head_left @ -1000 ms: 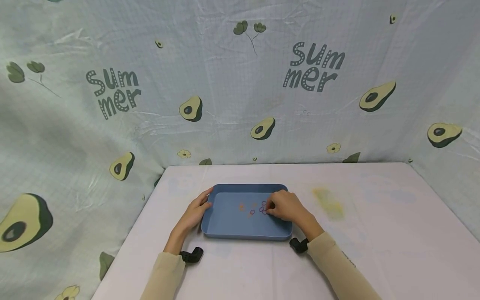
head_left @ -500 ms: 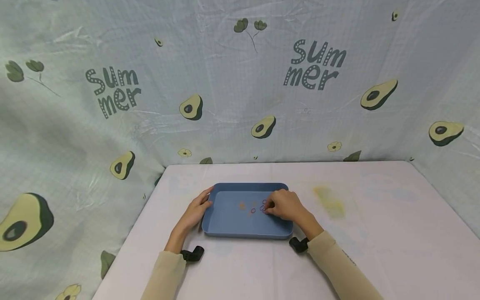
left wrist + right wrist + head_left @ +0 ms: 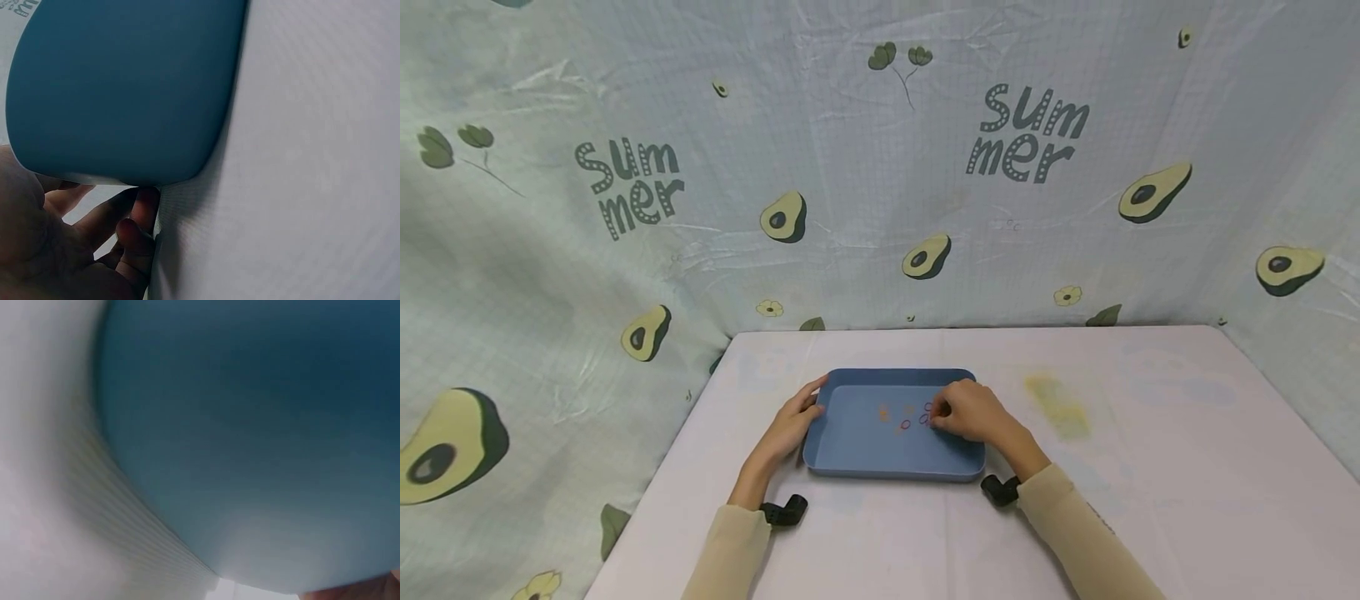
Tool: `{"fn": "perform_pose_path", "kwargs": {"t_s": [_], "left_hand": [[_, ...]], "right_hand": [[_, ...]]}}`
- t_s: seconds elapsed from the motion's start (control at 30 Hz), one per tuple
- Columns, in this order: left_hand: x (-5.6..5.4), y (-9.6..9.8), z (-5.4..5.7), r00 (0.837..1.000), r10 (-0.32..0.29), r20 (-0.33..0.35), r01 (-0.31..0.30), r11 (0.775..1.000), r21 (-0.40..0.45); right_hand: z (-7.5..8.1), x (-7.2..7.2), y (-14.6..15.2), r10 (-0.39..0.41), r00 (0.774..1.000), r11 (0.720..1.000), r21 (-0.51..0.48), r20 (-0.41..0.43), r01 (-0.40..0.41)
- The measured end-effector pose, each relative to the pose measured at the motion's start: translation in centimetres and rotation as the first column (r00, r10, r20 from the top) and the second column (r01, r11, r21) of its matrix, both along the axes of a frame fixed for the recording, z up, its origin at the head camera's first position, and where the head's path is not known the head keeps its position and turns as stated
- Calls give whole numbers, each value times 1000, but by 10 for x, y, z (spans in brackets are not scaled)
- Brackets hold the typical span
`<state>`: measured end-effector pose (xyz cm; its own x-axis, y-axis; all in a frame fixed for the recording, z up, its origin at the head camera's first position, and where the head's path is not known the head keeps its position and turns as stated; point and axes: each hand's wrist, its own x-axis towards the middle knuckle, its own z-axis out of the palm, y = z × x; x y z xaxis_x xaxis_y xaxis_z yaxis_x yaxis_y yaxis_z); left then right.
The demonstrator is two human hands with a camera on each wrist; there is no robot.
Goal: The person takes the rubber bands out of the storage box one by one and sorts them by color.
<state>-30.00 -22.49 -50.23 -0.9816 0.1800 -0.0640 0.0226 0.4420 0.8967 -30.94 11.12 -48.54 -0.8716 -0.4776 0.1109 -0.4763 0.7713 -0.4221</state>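
Note:
A shallow blue tray (image 3: 857, 454) lies on the table, with several small red rings (image 3: 906, 425) and orange bits (image 3: 883, 413) on its floor. My left hand (image 3: 790, 427) holds the tray's left side, thumb at the rim and the other fingers along the outside. In the left wrist view, those fingers (image 3: 145, 209) show below the tray's end wall. Over the tray's right half, my right hand (image 3: 972, 411) has its fingers curled down, and its thumb and fingertips pinch at a red ring that they mostly hide. The right wrist view shows mainly the tray's outer wall (image 3: 250, 475).
A pale cloth covers the table (image 3: 880, 542), with a yellow stain (image 3: 1058, 406) right of the tray. A printed avocado curtain (image 3: 850, 167) stands behind and on both sides. Black wrist cameras (image 3: 785, 510) sit close to the tray's front edge.
My right fingertips shift very slightly at the red rings, and a ring beside them is now more covered. The left hand and tray stay in place.

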Motion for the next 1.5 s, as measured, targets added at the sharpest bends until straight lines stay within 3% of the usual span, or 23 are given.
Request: {"fn": "perform_pose_path", "kwargs": {"t_s": [0.17,0.3,0.57,0.73,1.03,1.3,1.5], "left_hand": [[0,0,0,1000,0,-6,0,1000,-6],[0,-1,0,1000,2,-7,-2,1000,-11],[0,-1,-1,1000,2,2,-2,1000,-7],[1,-4,-2,1000,-2,15,2,1000,6],[1,-7,-1,998,-63,14,63,998,-1],[1,-9,0,998,-61,-14,61,998,10],[1,-10,-1,998,-67,-8,67,998,0]], "right_hand": [[7,-3,7,45,998,994,-98,40,-41],[14,-2,12,33,998,990,-141,51,-25],[26,1,21,20,1000,980,-196,17,-16],[30,1,26,2,1000,979,-203,-9,-4],[35,1,31,-27,999,975,-222,-40,17],[46,2,34,-30,996,976,-218,-81,12],[50,11,45,-60,997,976,-213,-57,46]]}}
